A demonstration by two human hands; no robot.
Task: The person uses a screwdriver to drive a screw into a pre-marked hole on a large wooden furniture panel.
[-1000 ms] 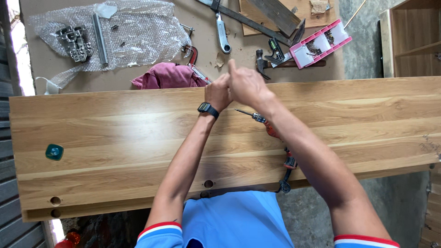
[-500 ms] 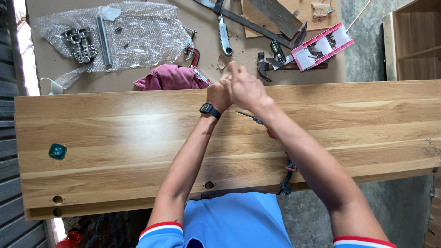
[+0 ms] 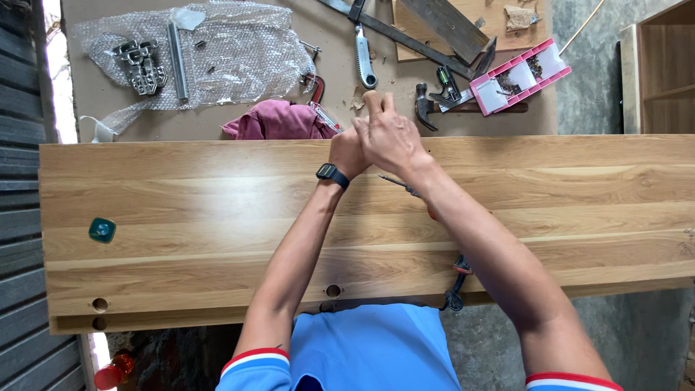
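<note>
My left hand (image 3: 346, 153), with a black watch on its wrist, and my right hand (image 3: 392, 137) are pressed together at the far edge of a long light wooden board (image 3: 188, 210). The right hand lies over the left, its fingers held together and pointing away from me. Whatever sits between the hands is hidden. A screwdriver (image 3: 397, 184) with a red handle lies on the board, partly under my right forearm.
Beyond the board are bubble wrap with metal hinges (image 3: 141, 64), a pink cloth (image 3: 279, 120), a hammer (image 3: 423, 108), a pink compartment box (image 3: 518, 77) and wood offcuts. A small teal object (image 3: 102, 229) rests on the board at left. A cabinet (image 3: 660, 72) stands at right.
The view has shifted a little, so the board sits lower in the picture. My hands stay joined at the board's far edge.
</note>
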